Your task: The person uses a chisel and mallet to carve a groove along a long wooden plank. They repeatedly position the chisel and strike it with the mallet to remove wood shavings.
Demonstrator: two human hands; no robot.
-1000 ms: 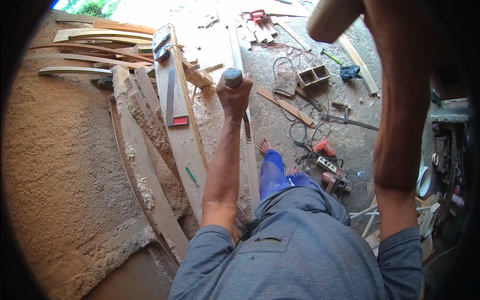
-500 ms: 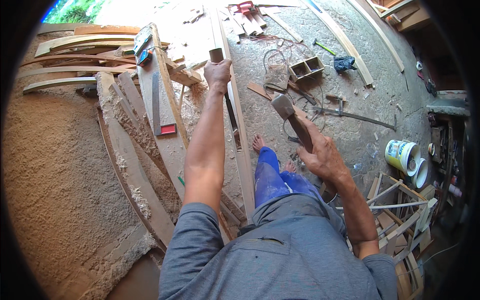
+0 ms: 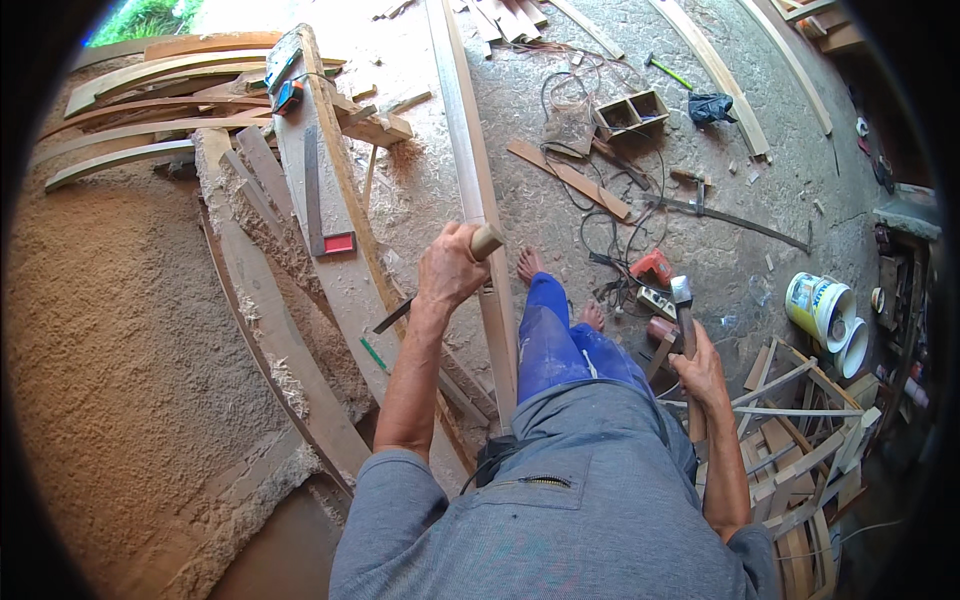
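My left hand [image 3: 452,268] is closed round the wooden handle of a chisel [image 3: 487,240]. The handle's end sticks out to the right, and the dark blade slants down to the left, off the wood. Just beneath that hand runs a long wooden beam [image 3: 463,130], which extends away from me past my left leg. My right hand [image 3: 702,370] grips a hammer [image 3: 683,292], held low by my right side with its pale metal head up. Its wooden handle hangs below my fist.
Left of the beam lies a plank with a try square [image 3: 313,200] and a tape measure [image 3: 289,97]. Curved timbers [image 3: 180,70] and sawdust fill the far left. A wooden box [image 3: 632,113], cords, an orange power tool [image 3: 652,265], white buckets [image 3: 820,305] and wooden frames lie to the right.
My left hand has drawn nearer and lifted the chisel from the beam, tipping it from upright to sideways. My right hand has lowered the hammer toward my right side.
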